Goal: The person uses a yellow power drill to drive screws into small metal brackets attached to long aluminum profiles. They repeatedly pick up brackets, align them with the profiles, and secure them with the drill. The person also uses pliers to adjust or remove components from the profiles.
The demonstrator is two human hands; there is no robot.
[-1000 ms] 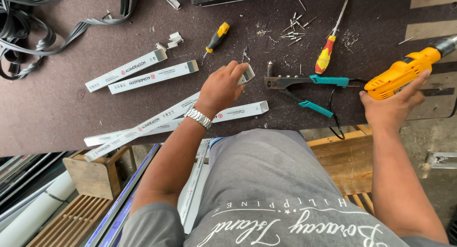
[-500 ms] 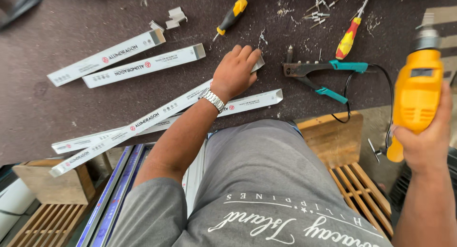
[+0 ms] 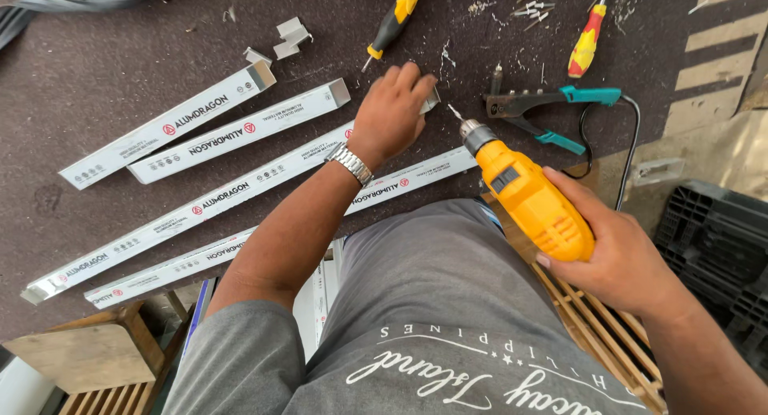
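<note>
Right now the left hand (image 3: 392, 111) is pressing down on the end of a long metal strip (image 3: 240, 187), fingers curled together over it and over a small metal bracket (image 3: 430, 101) that is peeking out at the fingertips. That strip is running from under the hand away to the lower left, its long axis slanting across the dark table (image 3: 120, 63). The right hand (image 3: 620, 259) is clamped around a yellow drill (image 3: 528, 195), whose bit (image 3: 454, 113) is pointing up and to the left, its tip sitting just beside the left hand's fingers and the bracket. So the drill is lying to the right of the held strip end, close but seemingly not touching.

Three more strips are lying alongside, roughly parallel. Beyond the hands, a rivet tool (image 3: 544, 107) with teal handles, a black and yellow screwdriver (image 3: 390, 27) and a red and yellow screwdriver (image 3: 586, 37) are resting among loose rivets and metal shavings. A wooden stool (image 3: 80, 351) is standing at the lower left.
</note>
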